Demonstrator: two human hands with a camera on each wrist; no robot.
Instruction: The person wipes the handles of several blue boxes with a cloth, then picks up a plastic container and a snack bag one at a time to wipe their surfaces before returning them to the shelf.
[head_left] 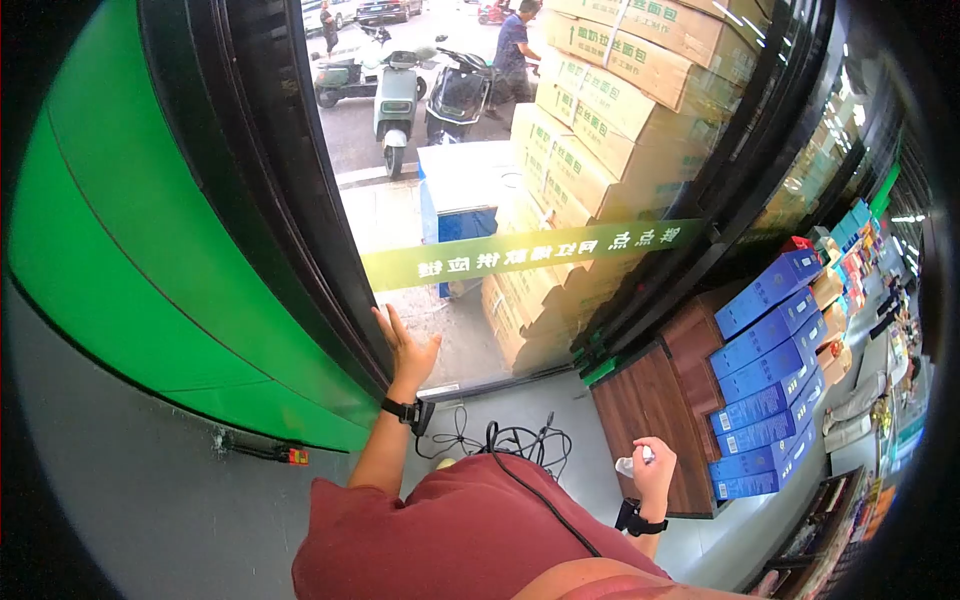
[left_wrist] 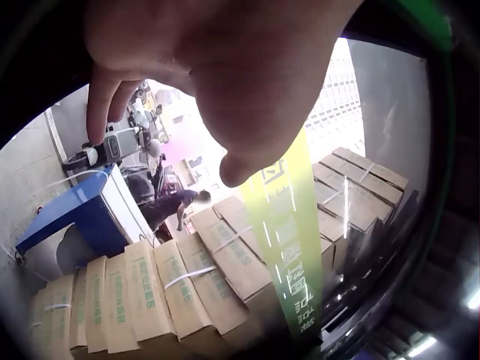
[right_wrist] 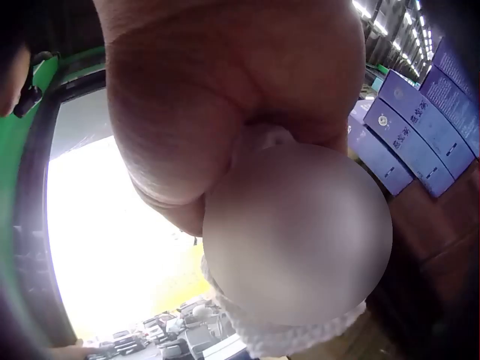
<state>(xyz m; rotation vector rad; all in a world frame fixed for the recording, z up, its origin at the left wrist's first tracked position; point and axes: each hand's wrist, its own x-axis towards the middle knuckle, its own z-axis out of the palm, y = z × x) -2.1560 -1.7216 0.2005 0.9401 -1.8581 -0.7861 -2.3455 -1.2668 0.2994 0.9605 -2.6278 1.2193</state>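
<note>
Glass pane (head_left: 470, 335) stands upright in a dark frame (head_left: 265, 170), ahead of the person. Left hand (head_left: 408, 355): grip released, fingers spread, at the pane's lower left beside the frame; contact with glass cannot be confirmed. Right hand (head_left: 655, 470): grip clenched round a pale object (right_wrist: 300, 232), rounded and blurred in the right wrist view; white textured material (right_wrist: 304, 336) lies just beyond it. This hand is well apart from the pane, near a brown wooden unit (head_left: 650, 415).

Writing noted:
- Yellow-green band (head_left: 530, 255) across pane: white characters, mirrored from this side; "点点" and "供应链" legible.
- Stacked cartons (head_left: 600, 130) beyond the glass: green print, "拉丝面包" and "手工制作", with upward arrows; pale straps round some.
- Blue boxes (head_left: 770, 370), in a row on the wooden unit: white barcodes on several; right wrist view shows a round emblem and pale characters, too small to read surely.

Black cable (head_left: 530, 440) lies looped on the grey floor (head_left: 590, 425) below the pane.
</note>
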